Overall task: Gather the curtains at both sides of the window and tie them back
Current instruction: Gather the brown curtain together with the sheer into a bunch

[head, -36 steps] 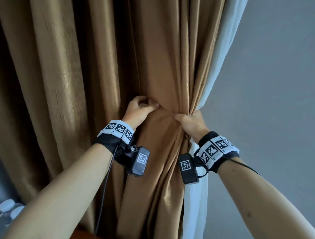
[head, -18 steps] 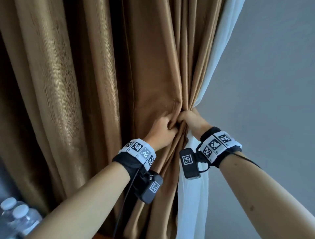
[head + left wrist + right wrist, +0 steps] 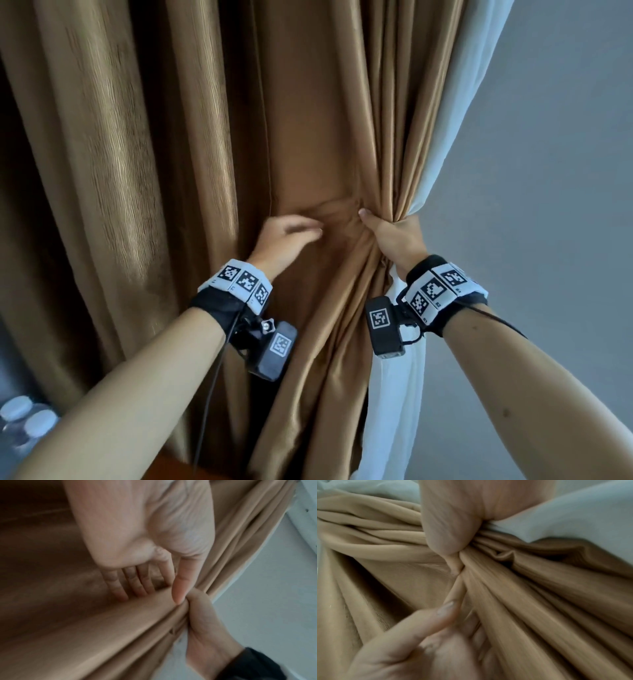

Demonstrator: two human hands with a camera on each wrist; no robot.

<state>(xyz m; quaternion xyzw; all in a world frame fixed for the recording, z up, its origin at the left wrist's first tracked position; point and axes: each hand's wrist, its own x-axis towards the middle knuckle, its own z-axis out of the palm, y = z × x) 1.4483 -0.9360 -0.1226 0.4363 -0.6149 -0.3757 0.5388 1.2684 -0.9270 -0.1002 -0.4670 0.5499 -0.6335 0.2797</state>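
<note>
The right hand (image 3: 397, 236) grips the brown curtain (image 3: 325, 137) bunched beside the white sheer (image 3: 459, 120), while the left hand (image 3: 284, 240), fingers straight, reaches for looser folds, so gathering looks partway done and no tie-back shows.

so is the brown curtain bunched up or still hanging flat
Partly bunched: the right hand grips the brown curtain into tight pleats at its right edge; folds further left hang loose. No tie shows.
</note>
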